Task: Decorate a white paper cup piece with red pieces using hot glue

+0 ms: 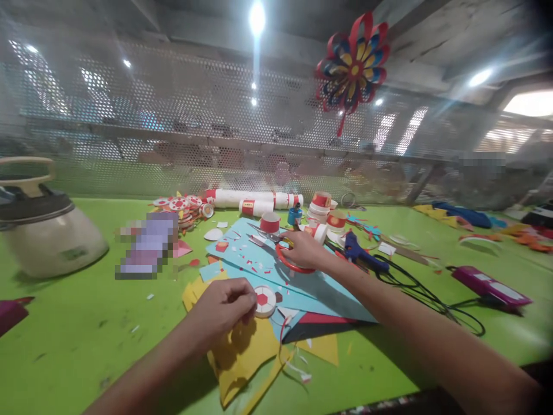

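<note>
My right hand (302, 249) is closed at the handles of a pair of scissors (264, 235), whose blades point left over light blue paper sheets (317, 291). Beside its wrist lies a red ring-shaped piece (295, 266). My left hand (231, 301) has its fingers curled at the edge of a round white disc with a red centre (265, 301); whether it grips the disc or something small is hidden. Yellow paper (246, 357) lies beneath my left hand. Small red and white scraps are scattered on the blue paper.
On the green table (86, 334) are a blue glue gun (365, 253) with black cables, a purple box (490, 286), paper cups (319, 204), white rolls (254, 199) and a blue bottle (294, 215). A large pale container (52, 236) stands left. A paper flower (355, 69) hangs above.
</note>
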Demonstrator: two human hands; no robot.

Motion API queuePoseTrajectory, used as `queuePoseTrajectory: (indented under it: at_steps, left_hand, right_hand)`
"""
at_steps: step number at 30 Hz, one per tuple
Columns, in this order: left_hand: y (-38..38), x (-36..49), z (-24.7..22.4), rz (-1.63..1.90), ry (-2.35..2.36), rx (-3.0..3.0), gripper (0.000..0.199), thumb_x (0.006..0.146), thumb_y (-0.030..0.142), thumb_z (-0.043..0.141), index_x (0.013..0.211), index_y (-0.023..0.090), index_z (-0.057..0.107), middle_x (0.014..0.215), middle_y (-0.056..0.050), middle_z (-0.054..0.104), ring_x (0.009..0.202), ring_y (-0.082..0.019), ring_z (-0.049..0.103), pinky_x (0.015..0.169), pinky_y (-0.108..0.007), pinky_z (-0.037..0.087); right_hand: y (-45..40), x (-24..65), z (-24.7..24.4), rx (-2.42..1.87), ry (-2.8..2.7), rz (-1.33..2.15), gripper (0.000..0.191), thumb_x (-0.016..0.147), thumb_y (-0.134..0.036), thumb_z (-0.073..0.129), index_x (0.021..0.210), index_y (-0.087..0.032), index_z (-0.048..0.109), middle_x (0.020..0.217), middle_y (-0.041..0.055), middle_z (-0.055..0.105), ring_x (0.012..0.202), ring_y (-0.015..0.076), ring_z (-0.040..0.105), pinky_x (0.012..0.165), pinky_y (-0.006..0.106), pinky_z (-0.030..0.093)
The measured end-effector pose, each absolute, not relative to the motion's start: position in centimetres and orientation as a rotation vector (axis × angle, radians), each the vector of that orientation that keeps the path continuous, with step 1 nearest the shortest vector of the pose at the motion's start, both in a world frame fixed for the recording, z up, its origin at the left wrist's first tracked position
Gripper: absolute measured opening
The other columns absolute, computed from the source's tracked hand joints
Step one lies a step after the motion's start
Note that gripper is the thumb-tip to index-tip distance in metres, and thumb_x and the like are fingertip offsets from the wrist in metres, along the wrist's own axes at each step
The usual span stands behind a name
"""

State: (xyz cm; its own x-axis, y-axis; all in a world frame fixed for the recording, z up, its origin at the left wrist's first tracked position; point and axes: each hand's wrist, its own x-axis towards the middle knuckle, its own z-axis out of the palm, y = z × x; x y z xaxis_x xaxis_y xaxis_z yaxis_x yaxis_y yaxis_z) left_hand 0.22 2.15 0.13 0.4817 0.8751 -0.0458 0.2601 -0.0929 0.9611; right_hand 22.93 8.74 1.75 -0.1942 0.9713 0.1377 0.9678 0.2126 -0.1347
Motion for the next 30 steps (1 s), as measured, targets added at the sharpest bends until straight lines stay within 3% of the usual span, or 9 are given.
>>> queuePoseTrajectory:
  at_steps: [10,18,25,30]
  left_hand:
    - [2.0,0.6,-0.6,0.712,1.021,1.625,0.027,0.072,0.04,0.062,0.062,0.014,0.064,0.049,0.002,0.052,0.047,-0.01,0.04,0.049,-0.022,0.026]
    - [2.8,0.0,-0.6,0.704,0.997,1.677,0.027,0.075,0.04,0.061,0.063,0.015,0.064,0.052,0.001,0.054,0.05,-0.012,0.044,0.051,-0.023,0.03]
    - [2.7,-0.2,-0.1,0.704,0.942,1.581,0.029,0.076,0.04,0.062,0.062,0.014,0.059,0.055,0.0,0.055,0.052,-0.011,0.047,0.052,-0.023,0.034]
    - [2.5,-0.2,0.2,0.69,0.91,1.441,0.025,0.078,0.036,0.063,0.068,0.013,0.059,0.063,-0.003,0.058,0.056,-0.011,0.049,0.055,-0.024,0.036]
  right_hand:
    - [11.0,19.8,0.5,-1.92,-2.298,-0.075,0.031,0.093,-0.032,0.057,0.12,-0.017,0.057,0.12,0.0083,0.06,0.099,0.0216,0.062,0.083,0.042,0.053]
    - [14.2,16.5,-0.1,-1.954,-2.327,-0.055,0.032,0.092,-0.031,0.058,0.12,-0.016,0.056,0.12,0.0086,0.06,0.1,0.022,0.062,0.083,0.043,0.053]
    - [12.1,18.5,1.0,-1.788,-2.272,0.063,0.031,0.092,-0.032,0.058,0.119,-0.016,0.057,0.12,0.0085,0.06,0.1,0.0221,0.062,0.084,0.043,0.052]
    - [6.5,19.9,1.9,-1.504,-2.207,0.275,0.024,0.093,-0.032,0.053,0.096,-0.014,0.07,0.083,0.0031,0.069,0.076,0.0152,0.062,0.071,0.029,0.049]
